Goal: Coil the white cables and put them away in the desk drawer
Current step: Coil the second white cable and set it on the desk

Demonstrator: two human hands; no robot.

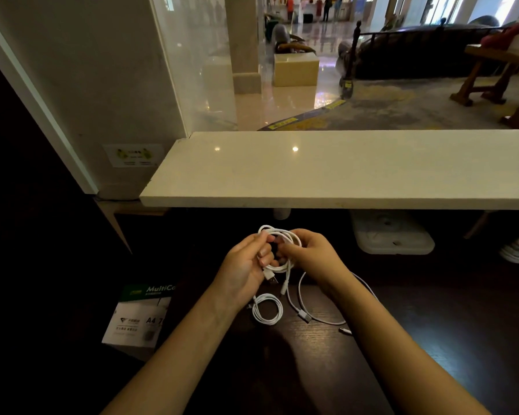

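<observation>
1. Spanning 10 to 2 o'clock above the hands, the pale stone counter point(342, 169) overhangs the work area and carries nothing of the task.
2. Dark wooden desk point(432, 339), from 3 to 6 o'clock: serves as the laying-out surface for the cables. No drawer shows in this view.
3. Box of A4 paper point(138, 319), at 8 o'clock of the hands, below desk level; unrelated.
4. Left hand point(246, 265): fingers curled round the left side of a cable loop, apparently keeping the turns from springing apart.
5. Right hand point(312, 256): closed on the loop's right side, probably feeding or tucking the next turn.
6. Loose white cable point(304, 316), at 5 o'clock of the hands: trails uncoiled over the desk, plugs free, awaiting winding.
7. Held white cable point(279, 268): several turns gathered between both hands, one plug dangling at 6 o'clock; coiling looks nearly complete.
8. Finished coil point(281, 308), at 6 o'clock on the desk: set aside near the left wrist, likely for stowing together.
</observation>
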